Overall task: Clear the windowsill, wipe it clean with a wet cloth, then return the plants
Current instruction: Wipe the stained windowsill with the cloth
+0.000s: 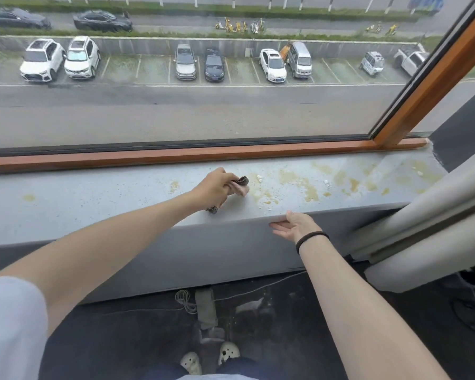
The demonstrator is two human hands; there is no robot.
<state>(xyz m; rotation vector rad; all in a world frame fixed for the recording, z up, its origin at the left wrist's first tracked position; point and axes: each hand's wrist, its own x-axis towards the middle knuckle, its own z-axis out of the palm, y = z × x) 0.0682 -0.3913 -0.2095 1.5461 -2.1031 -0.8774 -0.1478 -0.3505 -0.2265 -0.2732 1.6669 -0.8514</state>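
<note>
The grey windowsill (93,198) runs across the view, bare of plants. Yellow-brown stains and white crumbs (310,187) cover its right half, with smaller spots at the left. My left hand (214,187) grips a bunched pinkish cloth with a dark patterned edge (240,186) and presses it on the sill just left of the stains. My right hand (294,224) rests with straight fingers on the sill's front edge, thumb on top. No plants are in view.
An orange wooden window frame (203,154) borders the sill at the back. A grey padded chair or sofa edge (422,231) leans in at the right. Cables (187,300) and debris lie on the dark floor by my white shoes (228,353).
</note>
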